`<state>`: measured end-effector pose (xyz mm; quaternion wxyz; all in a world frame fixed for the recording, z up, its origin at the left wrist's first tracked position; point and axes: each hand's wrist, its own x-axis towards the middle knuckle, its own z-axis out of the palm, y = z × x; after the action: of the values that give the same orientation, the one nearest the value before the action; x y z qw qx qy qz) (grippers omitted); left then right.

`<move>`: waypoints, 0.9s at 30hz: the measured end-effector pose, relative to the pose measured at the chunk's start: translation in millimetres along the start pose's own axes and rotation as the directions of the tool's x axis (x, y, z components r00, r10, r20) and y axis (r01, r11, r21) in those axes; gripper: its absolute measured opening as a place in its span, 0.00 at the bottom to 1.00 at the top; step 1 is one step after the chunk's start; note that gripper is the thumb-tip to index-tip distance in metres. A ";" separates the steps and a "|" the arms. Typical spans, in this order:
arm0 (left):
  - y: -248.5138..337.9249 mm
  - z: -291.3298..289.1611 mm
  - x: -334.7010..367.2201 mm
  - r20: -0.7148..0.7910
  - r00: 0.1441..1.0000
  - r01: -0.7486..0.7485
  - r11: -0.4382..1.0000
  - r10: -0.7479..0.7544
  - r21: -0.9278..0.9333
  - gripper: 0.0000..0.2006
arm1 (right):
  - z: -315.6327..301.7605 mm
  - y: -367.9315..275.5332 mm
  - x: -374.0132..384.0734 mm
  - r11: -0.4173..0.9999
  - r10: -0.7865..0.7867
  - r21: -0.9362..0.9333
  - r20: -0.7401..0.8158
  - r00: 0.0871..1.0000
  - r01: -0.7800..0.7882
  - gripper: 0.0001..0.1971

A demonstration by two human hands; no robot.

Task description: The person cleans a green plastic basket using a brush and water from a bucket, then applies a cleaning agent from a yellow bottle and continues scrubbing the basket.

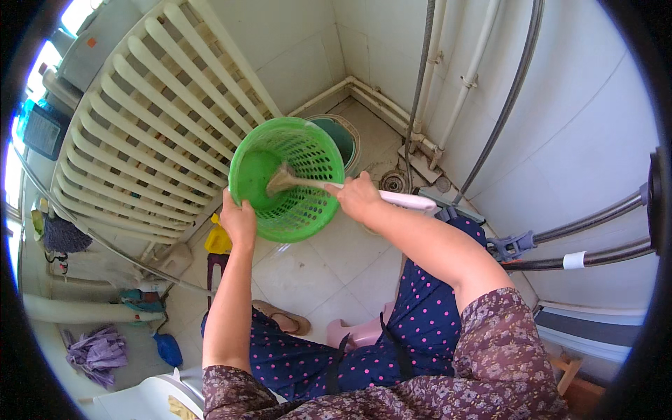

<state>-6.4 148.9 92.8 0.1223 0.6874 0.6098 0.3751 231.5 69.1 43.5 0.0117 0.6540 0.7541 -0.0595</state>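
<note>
Gripping the green basket (301, 218) at its 8 o'clock rim, your left hand (239, 220) has its fingers bent around the edge, partly hidden. Your right hand (358, 196) has its fingers wrapped around the brush (311, 183), whose handle points to 3 o'clock and whose head is inside the basket. The basket tilts at your 11 o'clock, a bucket (343, 136) behind its 2 o'clock side.

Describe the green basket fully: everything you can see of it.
The basket is round, bright green, plastic-looking, with a smooth rim and walls full of holes. It's held tilted, inside showing, partly hiding the bucket. The left hand grips its rim; the brush in the right hand reaches inside, though whether it touches the basket is unclear.
</note>
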 end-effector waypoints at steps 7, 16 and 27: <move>14.1 -2.3 1.4 0.077 0.996 0.044 0.997 -0.039 -0.071 0.16 | -6.9 -33.3 5.7 0.998 -0.014 0.053 -0.101 0.995 0.019 0.30; 12.9 0.9 -1.7 0.039 0.999 0.038 0.998 -0.036 -0.056 0.16 | 8.8 -47.5 32.4 0.854 0.306 0.398 0.134 0.943 -0.334 0.24; -8.5 10.0 -0.5 0.056 0.997 0.068 0.988 -0.061 -0.139 0.17 | 6.3 -110.5 72.6 -0.912 -0.399 -0.129 0.500 0.768 -0.390 0.12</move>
<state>-6.1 153.3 80.5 0.1983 0.6665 0.6004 0.3949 111.5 124.7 38.5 0.4409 -0.1948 0.2401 0.8426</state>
